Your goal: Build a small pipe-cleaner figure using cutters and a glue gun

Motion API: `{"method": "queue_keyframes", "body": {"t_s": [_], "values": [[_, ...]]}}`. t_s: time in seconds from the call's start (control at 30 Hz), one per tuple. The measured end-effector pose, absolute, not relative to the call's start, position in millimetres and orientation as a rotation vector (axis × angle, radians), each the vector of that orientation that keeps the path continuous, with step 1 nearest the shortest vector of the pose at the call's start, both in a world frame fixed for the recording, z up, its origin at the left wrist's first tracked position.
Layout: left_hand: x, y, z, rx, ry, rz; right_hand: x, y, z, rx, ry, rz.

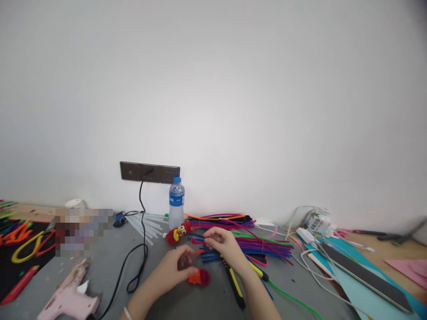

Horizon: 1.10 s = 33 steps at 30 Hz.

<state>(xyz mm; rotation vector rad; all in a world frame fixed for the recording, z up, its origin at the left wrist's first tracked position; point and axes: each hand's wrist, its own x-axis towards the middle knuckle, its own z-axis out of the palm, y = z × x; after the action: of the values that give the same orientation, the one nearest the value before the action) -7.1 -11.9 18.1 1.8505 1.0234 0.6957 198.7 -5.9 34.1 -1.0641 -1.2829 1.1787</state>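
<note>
My left hand (173,272) is over the grey table, its curled fingers apart from the thumb. Just past the thumb tip lies a small orange and red fuzzy piece (199,277); whether the thumb touches it I cannot tell. My right hand (226,249) is held over the bundles of pipe cleaners (267,249), thumb and fingertips drawn together. Anything between those fingertips is too small to make out. A red and yellow figure with googly eyes (176,234) lies behind both hands. Pliers with yellow and black handles (233,282) lie beside my right forearm.
A water bottle (176,204) stands by the wall beneath a socket strip (150,172). A black cord (130,253) runs to a pink glue gun (70,298). Clear glue sticks (148,226) lie behind. To the right are white cables (308,238) and a dark flat device (363,275).
</note>
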Motion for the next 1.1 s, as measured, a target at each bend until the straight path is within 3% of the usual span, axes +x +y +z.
{"method": "queue_keyframes", "body": {"t_s": [0.3, 0.7, 1.1], "values": [[-5, -17, 9, 2.072, 1.079, 0.484, 220, 0, 39, -0.866, -0.619, 1.199], [-5, 4, 11, 1.455, 0.957, 1.269, 191, 2, 26, -0.940, -0.830, 1.198], [-4, 4, 2, 1.549, 1.040, 1.376, 169, 2, 17, -0.943, -0.878, 1.224]]}}
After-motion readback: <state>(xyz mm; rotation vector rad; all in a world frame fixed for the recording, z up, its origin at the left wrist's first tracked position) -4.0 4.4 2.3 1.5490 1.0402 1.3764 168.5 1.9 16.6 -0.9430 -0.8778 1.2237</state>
